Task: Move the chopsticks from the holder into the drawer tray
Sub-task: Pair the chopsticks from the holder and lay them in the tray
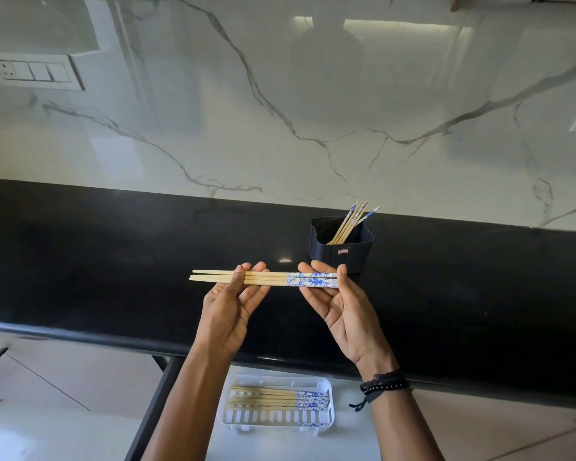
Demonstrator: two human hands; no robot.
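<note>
We count one holder [343,257] at 2 o'clock, one tray [276,427] at 6 o'clock, two hands (left hand [228,314], right hand [343,311]), three lots: held chopsticks [263,278], holder chopsticks [350,222], tray chopsticks [270,395], sticks uncountable.

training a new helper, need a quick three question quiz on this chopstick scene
1. True or false: the holder is empty.
2. Which end of the held chopsticks does the right hand pinch? A plain wood, B blue-patterned.
3. Fill in: the white tray below the counter already holds ____.
Key: 1 false; 2 B; 3 chopsticks.
</note>
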